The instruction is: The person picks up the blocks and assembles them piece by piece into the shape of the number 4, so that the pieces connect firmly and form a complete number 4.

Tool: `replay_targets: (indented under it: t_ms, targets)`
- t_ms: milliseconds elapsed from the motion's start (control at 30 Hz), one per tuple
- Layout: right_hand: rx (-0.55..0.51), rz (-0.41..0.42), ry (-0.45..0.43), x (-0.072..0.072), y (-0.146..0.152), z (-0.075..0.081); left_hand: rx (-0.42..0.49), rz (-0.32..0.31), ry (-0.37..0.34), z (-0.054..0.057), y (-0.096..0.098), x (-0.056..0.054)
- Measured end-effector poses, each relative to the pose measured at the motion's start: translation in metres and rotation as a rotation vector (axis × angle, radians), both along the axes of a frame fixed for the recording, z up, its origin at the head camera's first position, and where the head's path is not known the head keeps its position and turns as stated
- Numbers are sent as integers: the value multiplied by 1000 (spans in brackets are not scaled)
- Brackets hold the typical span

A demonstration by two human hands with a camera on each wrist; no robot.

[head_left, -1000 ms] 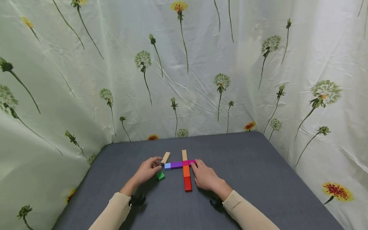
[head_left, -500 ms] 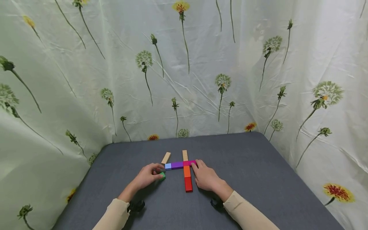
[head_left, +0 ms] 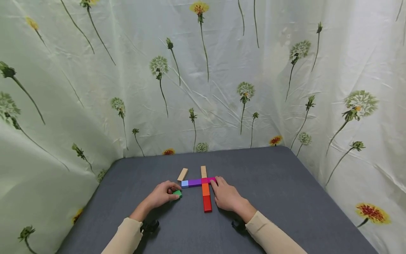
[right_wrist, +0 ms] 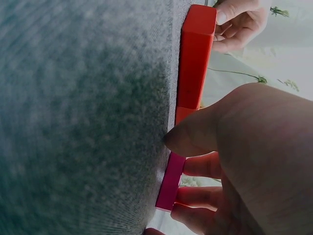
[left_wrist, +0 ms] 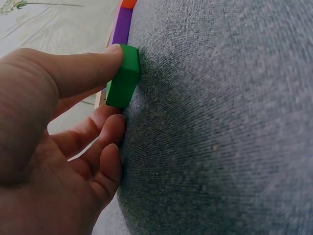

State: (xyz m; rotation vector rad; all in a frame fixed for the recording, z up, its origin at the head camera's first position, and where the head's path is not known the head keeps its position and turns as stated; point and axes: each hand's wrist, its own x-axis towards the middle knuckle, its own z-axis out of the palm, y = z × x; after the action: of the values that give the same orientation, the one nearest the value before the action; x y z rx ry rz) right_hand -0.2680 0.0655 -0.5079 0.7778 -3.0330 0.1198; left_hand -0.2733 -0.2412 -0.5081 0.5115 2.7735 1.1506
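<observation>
My left hand point(head_left: 162, 193) pinches a small green block point(left_wrist: 124, 76) between thumb and fingers, low over the table's grey cloth. In the left wrist view the thumb presses its near side; the other fingers curl loosely below. My right hand point(head_left: 227, 194) rests its fingertips on the magenta block point(right_wrist: 171, 181), with the thumb tip low near its end. Blocks lie in a cross: light blue point(head_left: 185, 183), purple point(head_left: 195, 182) and magenta across; a wooden block point(head_left: 203, 171), a pink block point(head_left: 204, 180), an orange block point(head_left: 205, 189) and a red block point(head_left: 207, 204) run lengthwise.
A loose wooden block point(head_left: 182, 174) lies slanted behind the light blue block. Flower-printed curtain point(head_left: 177, 88) surrounds the back and sides of the grey table point(head_left: 263, 169). Dark wrist devices sit at both sleeves.
My left hand has come from beside the loose wooden block and light blue block down toward me, and has taken hold of the green block. The right hand has stayed on the magenta block.
</observation>
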Motion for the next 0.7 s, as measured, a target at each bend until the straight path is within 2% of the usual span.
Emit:
replay_targets:
  t_ms: [700]
  targets:
    - [-12, 2, 1, -1, 0, -1, -24, 13, -13, -3, -1, -1]
